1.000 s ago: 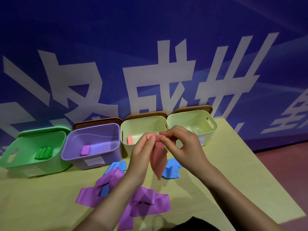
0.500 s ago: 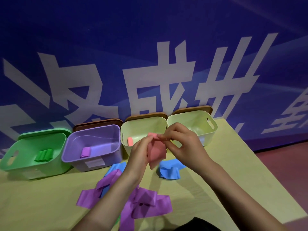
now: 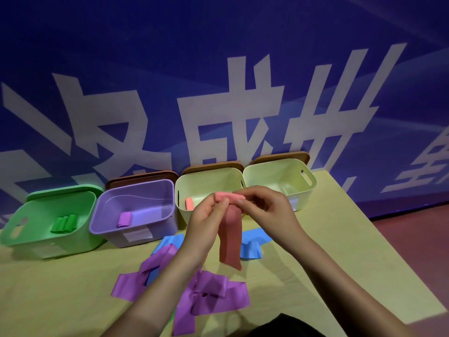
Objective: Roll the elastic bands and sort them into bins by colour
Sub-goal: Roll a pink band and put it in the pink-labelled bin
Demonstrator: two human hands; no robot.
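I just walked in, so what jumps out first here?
Two hands, the left hand and right hand, pinch a pink band mid-air, its tail hanging down. Behind them stand four bins in a row, the green bin leftmost. Loose purple bands sprawl on the table below.

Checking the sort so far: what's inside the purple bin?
One rolled purple band lies on the floor of the purple bin. The near wall hides the front floor strip.

Yellow-green table [image 3: 340,251] before blue lettered backdrop [image 3: 218,57]
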